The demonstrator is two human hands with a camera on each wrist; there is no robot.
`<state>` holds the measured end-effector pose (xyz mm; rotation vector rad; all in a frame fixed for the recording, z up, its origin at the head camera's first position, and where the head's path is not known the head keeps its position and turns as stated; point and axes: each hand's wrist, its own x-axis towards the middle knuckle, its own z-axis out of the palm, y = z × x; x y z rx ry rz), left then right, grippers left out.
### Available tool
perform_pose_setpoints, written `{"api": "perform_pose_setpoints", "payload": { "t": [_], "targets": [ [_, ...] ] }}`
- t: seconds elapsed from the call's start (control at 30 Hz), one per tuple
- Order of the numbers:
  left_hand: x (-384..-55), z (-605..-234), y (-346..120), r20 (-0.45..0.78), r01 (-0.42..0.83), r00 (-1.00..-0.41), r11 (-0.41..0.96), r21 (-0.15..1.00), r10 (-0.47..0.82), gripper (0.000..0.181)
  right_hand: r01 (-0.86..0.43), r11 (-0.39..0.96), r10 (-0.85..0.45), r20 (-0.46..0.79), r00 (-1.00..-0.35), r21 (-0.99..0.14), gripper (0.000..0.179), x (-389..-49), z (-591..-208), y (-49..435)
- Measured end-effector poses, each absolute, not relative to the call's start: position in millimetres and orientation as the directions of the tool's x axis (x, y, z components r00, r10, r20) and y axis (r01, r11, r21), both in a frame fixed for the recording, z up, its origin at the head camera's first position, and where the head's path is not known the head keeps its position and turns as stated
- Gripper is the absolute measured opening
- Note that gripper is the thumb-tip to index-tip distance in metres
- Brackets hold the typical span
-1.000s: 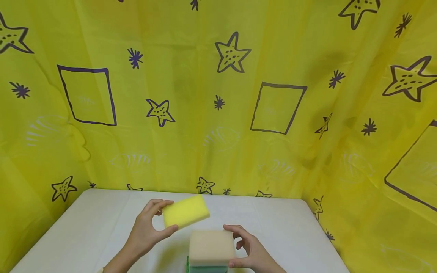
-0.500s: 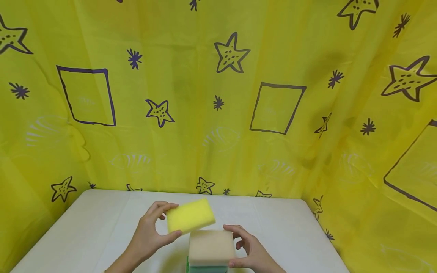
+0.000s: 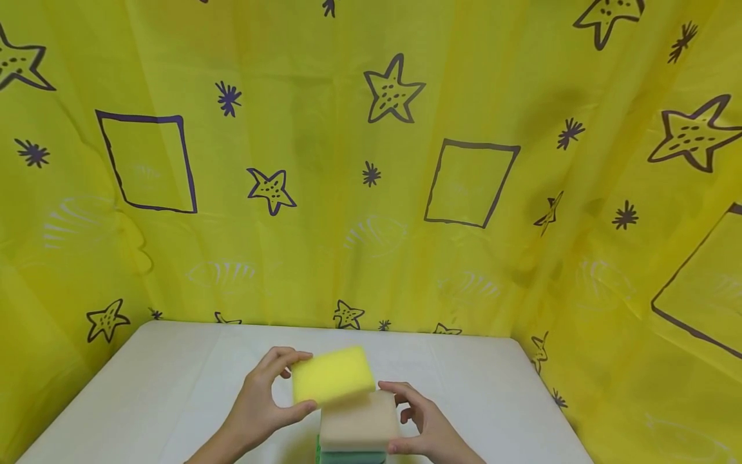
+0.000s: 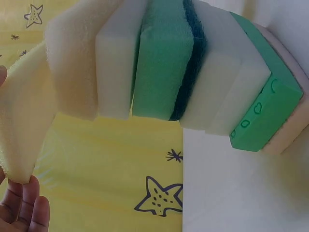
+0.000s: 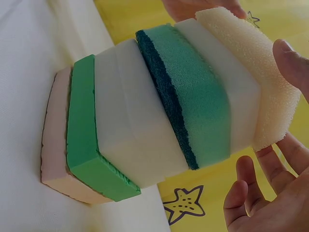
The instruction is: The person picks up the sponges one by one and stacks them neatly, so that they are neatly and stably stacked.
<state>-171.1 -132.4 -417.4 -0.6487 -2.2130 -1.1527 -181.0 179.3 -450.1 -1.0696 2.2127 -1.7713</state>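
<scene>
My left hand (image 3: 261,399) pinches a yellow sponge (image 3: 333,375) by its left end, thumb at the near edge and fingers at the far edge. The sponge is tilted and overlaps the beige sponge (image 3: 359,425) on top of a stack. My right hand (image 3: 426,425) holds that beige sponge at its right side, thumb in front and fingers behind. Beneath it, the right wrist view shows a white block (image 5: 245,108), a teal sponge (image 5: 203,96) with a dark scouring layer, more white blocks (image 5: 135,121), a green block (image 5: 83,121) and a pinkish block (image 5: 54,135) at the bottom.
The stack stands on a white table (image 3: 145,399) near its front. A yellow curtain (image 3: 313,258) printed with stars and squares hangs behind the table and along its sides.
My left hand has carried the yellow sponge rightward and lower, from beside the stack to over the beige sponge's back left part. My right hand and the stack have stayed put.
</scene>
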Motion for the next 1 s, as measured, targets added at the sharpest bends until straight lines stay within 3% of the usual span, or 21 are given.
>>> {"api": "perform_pose_setpoints", "payload": {
  "t": [0.33,0.7,1.0],
  "targets": [
    [-169,-419,-127,0.695,0.706,-0.681,0.461,0.539,0.23,0.061,-0.352,0.101,-0.565,0.237,-0.79,-0.931,0.07,-179,-447,179],
    [-165,-419,-119,0.677,0.726,-0.679,0.398,0.561,0.284,0.058,-0.353,0.082,-0.572,0.246,-0.783,-0.932,0.069,-180,-448,180],
    [-166,-421,-113,0.678,0.747,-0.661,0.37,0.553,0.321,0.059,-0.272,0.116,-0.567,0.161,-0.808,-0.955,0.066,-179,-446,179]
  ]
}}
